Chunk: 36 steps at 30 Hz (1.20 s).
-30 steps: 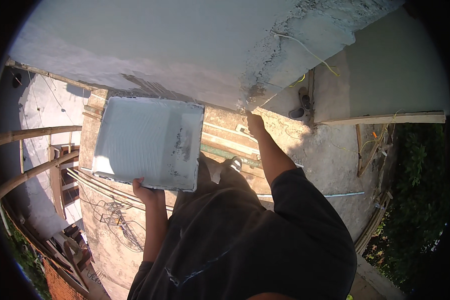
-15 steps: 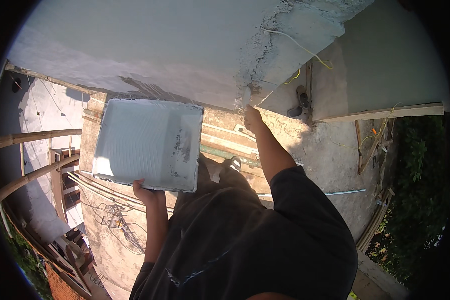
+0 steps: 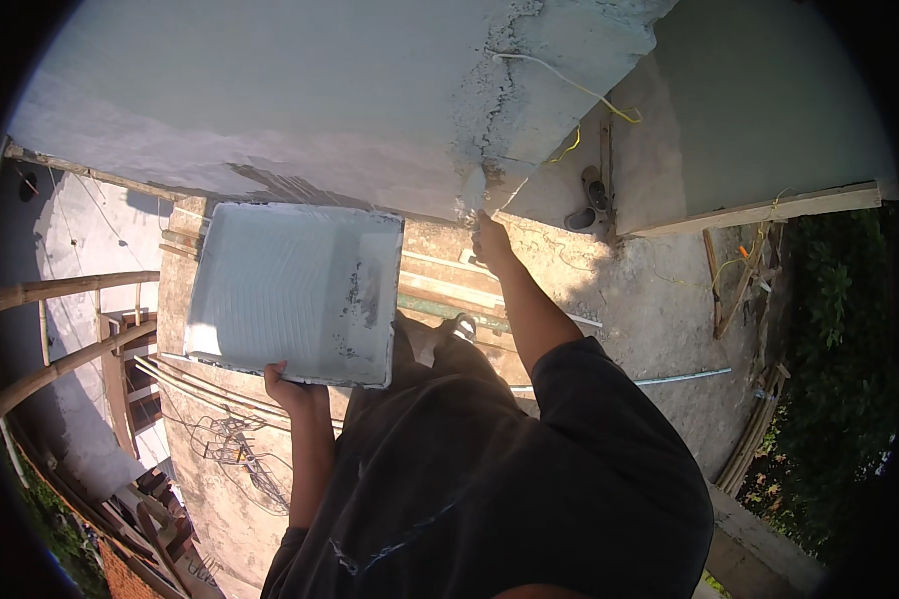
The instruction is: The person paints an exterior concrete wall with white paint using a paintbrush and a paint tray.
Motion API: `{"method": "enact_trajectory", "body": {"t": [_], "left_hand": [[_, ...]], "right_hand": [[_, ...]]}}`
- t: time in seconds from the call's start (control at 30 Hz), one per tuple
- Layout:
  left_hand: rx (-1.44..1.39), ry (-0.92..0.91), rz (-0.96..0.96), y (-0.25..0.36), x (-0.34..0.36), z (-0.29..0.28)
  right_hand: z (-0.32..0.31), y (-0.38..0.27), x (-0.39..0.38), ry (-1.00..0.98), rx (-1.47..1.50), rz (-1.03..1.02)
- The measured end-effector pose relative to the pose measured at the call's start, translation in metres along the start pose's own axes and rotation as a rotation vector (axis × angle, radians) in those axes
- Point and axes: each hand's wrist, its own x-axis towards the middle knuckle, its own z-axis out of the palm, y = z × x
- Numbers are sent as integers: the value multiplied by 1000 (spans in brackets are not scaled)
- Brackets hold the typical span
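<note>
My left hand grips the near edge of a wide paint tray, its thumb over the rim and the other fingers hidden underneath. Pale paint coats the tray's ridged bed, and dark specks mark its right part. In front of me, my right hand is closed round what looks like a paintbrush. Its pale head is up against the lower part of the grey wall, beside a rough, crumbled strip. The brush's handle is mostly covered by my fingers.
A white and yellow cable hangs from the wall. Dark shoes lie near the corner. Boards and pipes lie by my feet. At left are bamboo poles and a wire tangle; foliage borders the right.
The wall and cable have shifted left in the picture as the view turned slightly. My right hand and the brush appear a little further left; the tray stays in my left hand.
</note>
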Motion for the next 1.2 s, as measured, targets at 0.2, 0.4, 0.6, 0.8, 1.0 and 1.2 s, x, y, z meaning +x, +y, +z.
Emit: {"method": "enact_trajectory", "body": {"t": [0.2, 0.4, 0.6, 0.8, 1.0, 1.2], "left_hand": [[14, 8, 14, -2, 0, -8], [-5, -19, 7, -5, -10, 1], [41, -13, 12, -10, -19, 10], [48, -20, -26, -16, -16, 8], [64, -38, -13, -16, -26, 24], [46, -82, -19, -19, -23, 18]], "right_hand": [[4, -19, -8, 11, -100, 9], [-6, -10, -15, -67, -55, 3], [3, -34, -30, -26, -111, -113], [-19, -35, -36, -49, -179, -1], [-6, -61, -54, -136, -171, -234], [-8, -61, -64, 13, -424, -323]]}}
